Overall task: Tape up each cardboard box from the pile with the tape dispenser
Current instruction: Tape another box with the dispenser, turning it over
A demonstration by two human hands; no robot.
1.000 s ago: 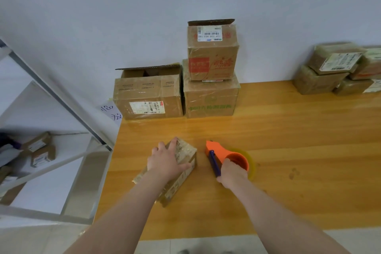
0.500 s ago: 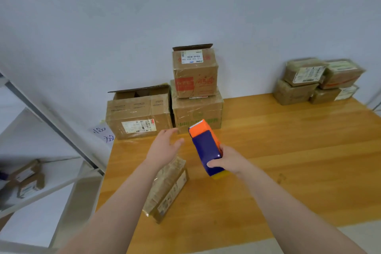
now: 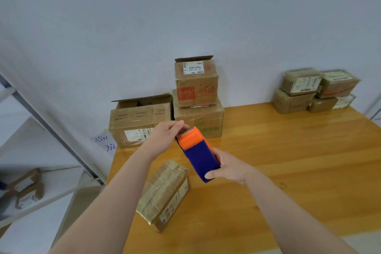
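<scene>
In the head view, at the frame's centre, the tape dispenser (image 3: 198,154) is held above the worktop (image 3: 288,161). The right hand (image 3: 228,168) has its fingers clamped round the blue body, and the left hand (image 3: 165,136) has its fingers pinched at the toothed edge. Freeing the tape end is judged to be the step in hand. Next, tape must be drawn onto the cardboard box (image 3: 165,194) lying just below.

Wooden table (image 3: 288,161) — cardboard boxes (image 3: 165,192) (some stacked)

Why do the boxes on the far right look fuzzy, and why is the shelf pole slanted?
Head view: the wrapped boxes at the edge look smeared, likely from camera movement; the wide-angle lens tilts the shelf pole; the tape dispenser looks sharper; soft light leaves mild sheen on the table.
</scene>
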